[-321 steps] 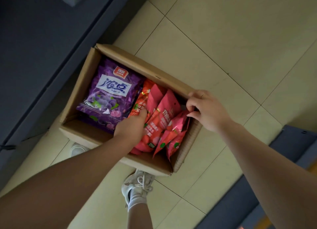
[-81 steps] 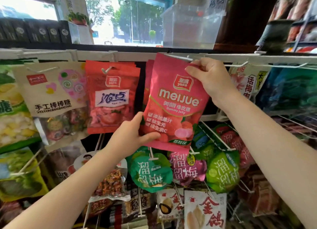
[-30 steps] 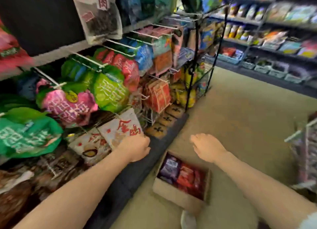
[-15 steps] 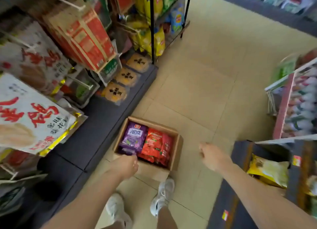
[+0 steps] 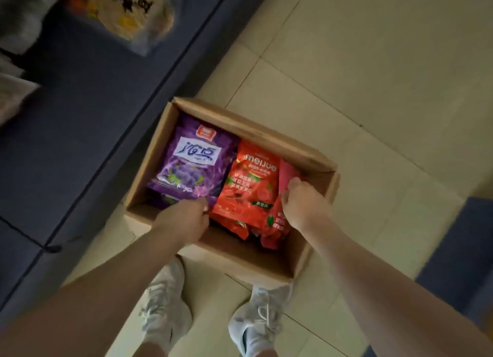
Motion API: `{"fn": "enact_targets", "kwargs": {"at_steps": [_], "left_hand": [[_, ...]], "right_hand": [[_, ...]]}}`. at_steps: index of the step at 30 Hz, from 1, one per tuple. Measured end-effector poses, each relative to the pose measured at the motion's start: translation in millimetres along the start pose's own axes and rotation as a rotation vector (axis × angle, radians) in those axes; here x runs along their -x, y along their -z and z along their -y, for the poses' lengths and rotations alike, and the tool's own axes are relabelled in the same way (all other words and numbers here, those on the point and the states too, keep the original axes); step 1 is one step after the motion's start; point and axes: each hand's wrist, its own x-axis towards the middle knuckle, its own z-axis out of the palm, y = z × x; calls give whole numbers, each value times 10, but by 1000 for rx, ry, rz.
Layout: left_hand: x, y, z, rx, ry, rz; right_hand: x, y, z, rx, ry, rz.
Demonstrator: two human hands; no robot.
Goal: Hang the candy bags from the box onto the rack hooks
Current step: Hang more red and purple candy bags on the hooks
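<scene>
Head view looks straight down at an open cardboard box [image 5: 318, 159] on a tiled floor [image 5: 373, 76], just beside the dark blue base of a shelf unit [image 5: 80, 116] on the left. Inside the box, left half: a purple candy bag [image 5: 192, 159] lying flat, face up, white label with blue script. Right half: a red candy bag [image 5: 246, 188] face up on top of more red bags, whose crumpled lower edges stick out near the box's near wall. A pink bag [image 5: 288, 173] stands on edge against the box's right side, partly hidden. Left hand [image 5: 184, 220] is inside the box at the near edge, fingers curled down at the seam between the purple bag's lower corner and the red bag; fingertips hidden, so cannot tell whether it actually grips anything. Right hand [image 5: 304, 204] is in the right part of the box, thumb and fingers curled and pinching the edge of the pink bag, knuckles over the red pile. Both forearms reach in from the bottom of the frame. Two white sneakers [image 5: 165, 308] stand on the tiles just below the box. Top left, blurred: a clear packet with yellow contents [image 5: 128, 12] on the shelf base. Another dark blue base [image 5: 461, 263] shows at the right edge.
</scene>
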Motion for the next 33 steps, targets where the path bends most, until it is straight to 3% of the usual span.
{"fn": "enact_targets", "kwargs": {"at_steps": [4, 7, 10, 13, 20, 22, 24, 27, 29, 33], "left_hand": [[-393, -198, -34, -35, -87, -63], [-598, -289, -145, -73, -127, -119], [-725, -342, -297, -73, -64, -193], [-837, -392, -516, 22, 76, -163], [-1082, -442, -757, 307, 306, -97], [-1125, -416, -749, 394, 310, -68], [-1171, -388, -737, 465, 330, -3], [-1251, -403, -679, 704, 367, 93], [-1247, -446, -659, 856, 311, 110], [-1057, -471, -653, 909, 208, 35]], "right_hand": [[-457, -213, 89, 30, 10, -172], [-722, -224, 50, 68, -13, -144], [-798, -149, -8, 105, 22, -26], [-728, -18, -111, 149, 135, 168], [-711, 356, -404, -198, 166, 649], [-817, 346, -431, 17, 237, 580], [-891, 249, -450, 305, 304, 348], [-840, 116, -451, 385, 295, 102], [-766, 93, -470, 336, 333, 65], [-548, 310, -548, 181, 505, 200]]}}
